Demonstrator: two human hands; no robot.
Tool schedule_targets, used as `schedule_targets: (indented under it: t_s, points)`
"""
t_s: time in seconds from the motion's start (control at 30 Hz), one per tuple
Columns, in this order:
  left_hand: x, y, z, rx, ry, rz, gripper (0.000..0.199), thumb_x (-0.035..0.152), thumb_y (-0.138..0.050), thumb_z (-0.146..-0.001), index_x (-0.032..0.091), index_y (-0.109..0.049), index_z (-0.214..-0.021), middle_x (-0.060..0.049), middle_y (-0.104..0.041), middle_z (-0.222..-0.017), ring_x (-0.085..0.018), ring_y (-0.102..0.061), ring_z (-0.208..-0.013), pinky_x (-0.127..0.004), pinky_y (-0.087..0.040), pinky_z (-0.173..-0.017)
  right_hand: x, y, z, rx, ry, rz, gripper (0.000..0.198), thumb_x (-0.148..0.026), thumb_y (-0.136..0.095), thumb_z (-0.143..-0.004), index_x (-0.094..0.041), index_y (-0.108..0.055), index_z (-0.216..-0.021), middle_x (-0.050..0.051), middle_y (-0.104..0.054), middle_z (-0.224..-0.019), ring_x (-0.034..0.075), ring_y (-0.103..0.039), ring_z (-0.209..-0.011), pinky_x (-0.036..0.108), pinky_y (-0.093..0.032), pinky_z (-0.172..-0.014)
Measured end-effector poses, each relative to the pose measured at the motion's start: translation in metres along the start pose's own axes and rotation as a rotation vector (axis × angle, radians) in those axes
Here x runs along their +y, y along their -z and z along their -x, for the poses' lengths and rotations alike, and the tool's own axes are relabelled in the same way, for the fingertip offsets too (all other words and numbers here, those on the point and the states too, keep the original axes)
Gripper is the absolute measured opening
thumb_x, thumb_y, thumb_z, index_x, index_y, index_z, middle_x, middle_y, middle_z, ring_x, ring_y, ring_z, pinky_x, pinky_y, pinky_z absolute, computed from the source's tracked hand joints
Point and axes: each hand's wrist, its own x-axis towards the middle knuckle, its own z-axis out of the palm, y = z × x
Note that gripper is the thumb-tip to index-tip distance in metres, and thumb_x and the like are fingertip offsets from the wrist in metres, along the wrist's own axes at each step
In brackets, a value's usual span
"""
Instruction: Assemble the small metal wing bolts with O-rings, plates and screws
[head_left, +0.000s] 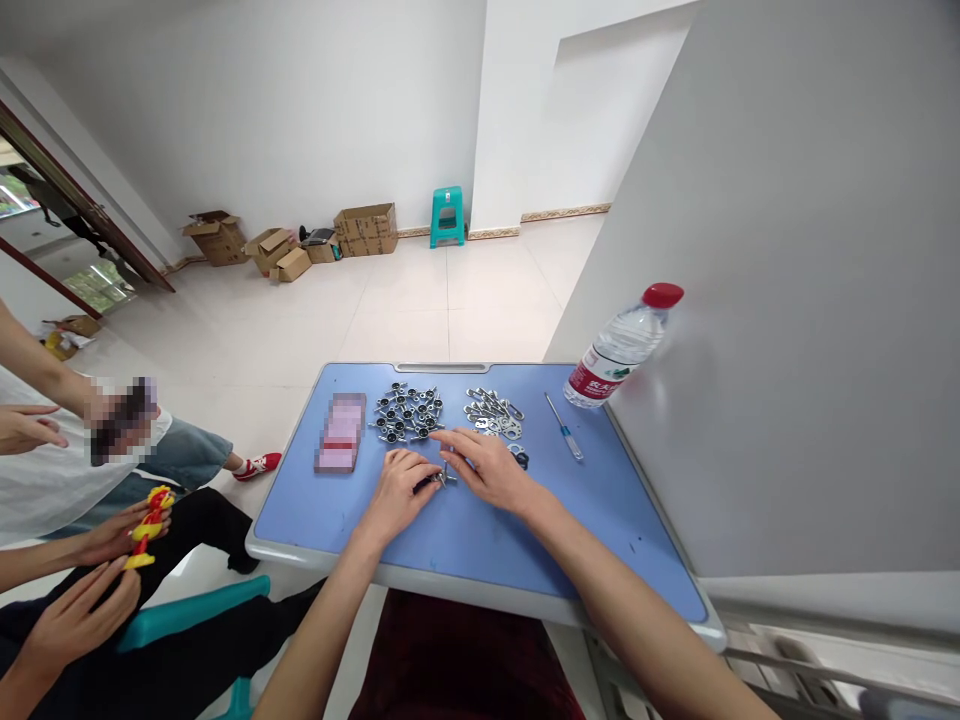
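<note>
Low over the near middle of the table, my left hand (399, 492) is closed on a small metal part with thin prongs (445, 478). The fingers cover most of that part. My right hand (486, 468) meets it from the right, thumb and fingers bent together at its top; whatever they pinch is too small to make out. Just beyond my hands lies a cluster of metal parts with black round centres (409, 410). Right of the cluster are flat metal pieces (491, 405), with dark rings (519, 456) partly behind my right hand.
On the blue table (600, 510) lie a pink packet-like object (341, 432) and a screwdriver (564, 428). A water bottle (619, 350) stands at the right edge by a grey panel (810, 300). Two people are at the left; one holds a red-yellow toy (148, 528).
</note>
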Motion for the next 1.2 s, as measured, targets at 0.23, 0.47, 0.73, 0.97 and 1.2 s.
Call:
schedule_targets:
  t_s: [0.23,0.47,0.73,0.97,1.2]
  points:
    - [0.002,0.001,0.0,0.001,-0.003,0.004,0.012,0.024,-0.061,-0.092,0.022,-0.069,-0.1,-0.004,-0.069,-0.093,-0.021,-0.06,-0.092,-0.041,-0.041,-0.091,0.003,-0.008,0.001,0.093,0.02,-0.046,0.021,-0.022,-0.045,-0.099,-0.021,-0.061,-0.113,0.006,-0.073,-0.091,0.018,-0.069,-0.08,0.029,-0.054,-0.072]
    - [0.0,-0.002,0.001,0.008,-0.01,0.009,0.013,0.026,-0.059,-0.093,0.022,-0.07,-0.099,-0.004,-0.069,-0.093,-0.02,-0.059,-0.092,-0.041,-0.04,-0.091,0.0,-0.007,0.0,0.092,0.014,-0.004,0.022,-0.025,-0.044,-0.1,-0.021,-0.063,-0.11,0.006,-0.071,-0.085,0.018,-0.067,-0.075,0.029,-0.052,-0.066]
    - [0.002,0.001,-0.001,-0.01,-0.007,-0.003,0.012,0.025,-0.06,-0.092,0.023,-0.07,-0.1,-0.004,-0.07,-0.093,-0.021,-0.06,-0.091,-0.04,-0.04,-0.09,0.001,-0.002,0.001,0.076,0.017,-0.094,0.027,-0.022,-0.043,-0.1,-0.023,-0.061,-0.12,0.006,-0.074,-0.093,0.019,-0.068,-0.084,0.032,-0.054,-0.076]
    - [0.004,0.002,-0.001,-0.009,0.002,-0.013,0.013,0.026,-0.059,-0.093,0.024,-0.07,-0.1,-0.004,-0.07,-0.093,-0.021,-0.06,-0.091,-0.04,-0.04,-0.089,0.005,-0.005,0.001,0.162,0.001,-0.01,0.018,-0.027,-0.048,-0.099,-0.022,-0.065,-0.102,0.005,-0.072,-0.082,0.018,-0.067,-0.074,0.03,-0.053,-0.071]
    - [0.002,0.0,0.0,-0.007,0.007,-0.007,0.013,0.026,-0.059,-0.093,0.024,-0.07,-0.101,-0.003,-0.07,-0.094,-0.021,-0.06,-0.092,-0.041,-0.04,-0.091,0.002,-0.005,0.001,0.122,-0.001,0.038,0.019,-0.027,-0.046,-0.1,-0.021,-0.064,-0.101,0.004,-0.067,-0.077,0.015,-0.061,-0.064,0.025,-0.047,-0.059]
